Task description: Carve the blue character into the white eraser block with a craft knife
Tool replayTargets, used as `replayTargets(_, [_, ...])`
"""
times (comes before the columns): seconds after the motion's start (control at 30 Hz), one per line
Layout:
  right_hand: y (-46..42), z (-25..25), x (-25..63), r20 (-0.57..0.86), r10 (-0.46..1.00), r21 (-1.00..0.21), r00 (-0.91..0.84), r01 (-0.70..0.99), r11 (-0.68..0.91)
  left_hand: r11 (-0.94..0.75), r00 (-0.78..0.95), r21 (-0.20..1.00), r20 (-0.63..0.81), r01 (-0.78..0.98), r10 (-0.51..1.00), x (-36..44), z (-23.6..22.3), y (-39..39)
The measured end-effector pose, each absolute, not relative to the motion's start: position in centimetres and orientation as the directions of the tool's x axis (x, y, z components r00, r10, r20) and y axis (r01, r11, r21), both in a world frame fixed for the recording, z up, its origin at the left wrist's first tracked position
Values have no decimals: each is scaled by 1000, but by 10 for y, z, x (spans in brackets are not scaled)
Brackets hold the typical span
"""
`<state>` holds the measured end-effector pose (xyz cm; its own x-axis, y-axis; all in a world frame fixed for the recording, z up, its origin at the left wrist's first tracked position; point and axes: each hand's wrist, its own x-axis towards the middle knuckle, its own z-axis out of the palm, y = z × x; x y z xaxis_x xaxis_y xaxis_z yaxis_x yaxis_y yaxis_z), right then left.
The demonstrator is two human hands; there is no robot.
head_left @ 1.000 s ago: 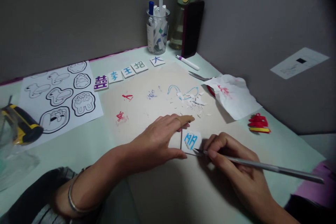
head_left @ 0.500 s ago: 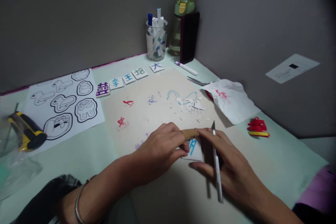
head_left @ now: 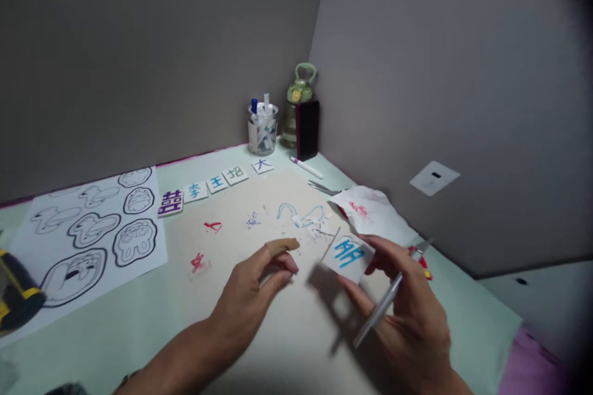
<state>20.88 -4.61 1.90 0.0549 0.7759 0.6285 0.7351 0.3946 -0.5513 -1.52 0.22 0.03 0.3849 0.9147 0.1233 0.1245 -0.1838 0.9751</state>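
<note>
Head-cam view: my R hand (head_left: 412,311), clamped on blue-lettered tile (head_left: 357,269) + craft knife (head_left: 380,313), approx. 5 o'clock; L hand (head_left: 252,287), thumb & index parted, approx. 7 o'clock.

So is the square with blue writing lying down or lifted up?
Lifted up: the right hand pinches the white square by its edge, tilted above the tan sheet.

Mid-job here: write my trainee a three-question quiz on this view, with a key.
1. Which hand holds the white tile with blue strokes?
2. True or false: the craft knife is lying flat on the table.
3. How many other tiles lie in the row along the far side?

Key:
1. The right hand.
2. False; it is in that same hand, tucked between the fingers.
3. Five.
</note>
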Motion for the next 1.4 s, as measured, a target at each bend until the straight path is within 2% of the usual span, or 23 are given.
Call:
replayTargets(0.13, [-42,19,204,701,697,-558,149,723,408,-202,433,971,130,125,892,-15,-4,3])
replayTargets(0.27, [-44,17,203,696,683,-613,221,678,405,-184,436,973,107,138,894,-15,-2,3])
replayTargets(0.73, [-45,12,202,705,677,-600,212,687,410,-185,465,959,65,216,883,-16,2,0])
replayTargets(0.87, [-45,11,201,719,678,-558,153,709,432,-141,452,971,39,195,891,-16,3,-1])
replayTargets(1.13, [-52,3,188,654,739,-440,-161,713,545,12,441,992,45,-126,896,-14,6,0])
replayTargets(1.27, [-50,-1,189,551,792,-476,-263,680,557,79,427,984,-4,-158,904,-11,4,0])
replayTargets(1.4, [-52,4,199,475,866,-575,-160,689,442,71,410,993,-24,-99,912,-13,3,0])
